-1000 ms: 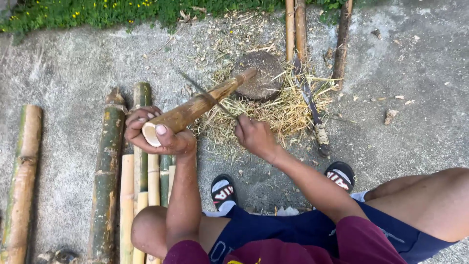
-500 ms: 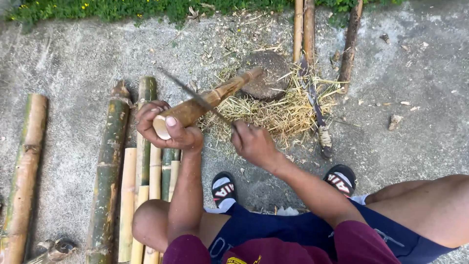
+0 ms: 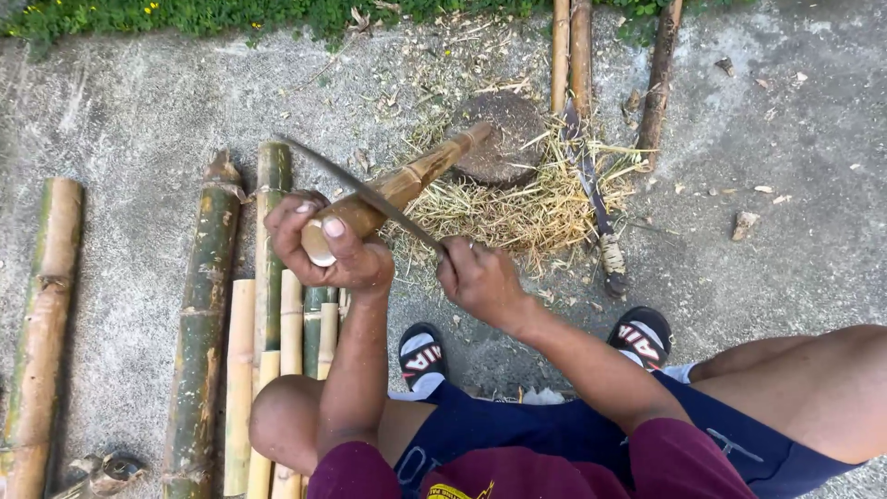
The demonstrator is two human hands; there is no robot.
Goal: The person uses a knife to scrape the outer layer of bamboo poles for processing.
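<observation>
Left hand (image 3: 328, 242) wrapped tight round near cut end of a tan bamboo stick (image 3: 397, 188), thumb over the end face, fingers curled underneath. Right hand (image 3: 480, 277) closed in a fist on handle of a long dark blade (image 3: 360, 192), edge laid across the stick just beyond the left knuckles. Far tip of stick propped on a round wood block (image 3: 504, 139), resting in a heap of dry shavings (image 3: 517, 208). Main risk, as a judgement: blade very near left fingers, so a slip off the smooth skin or a snag at a node could drive the edge into thumb or knuckles. Tip could skid off block, since loose shavings give little grip. Stick tilted and held one-handed, so could twist in the grip. Both sandalled feet (image 3: 420, 356) close under the work, exposed to a dropped blade. Second knife (image 3: 596, 212) lying in shavings near right foot, easy to step on. Split bamboo poles (image 3: 199, 314) lined up on concrete ground (image 3: 785, 240) at left, well apart from the cutting.
</observation>
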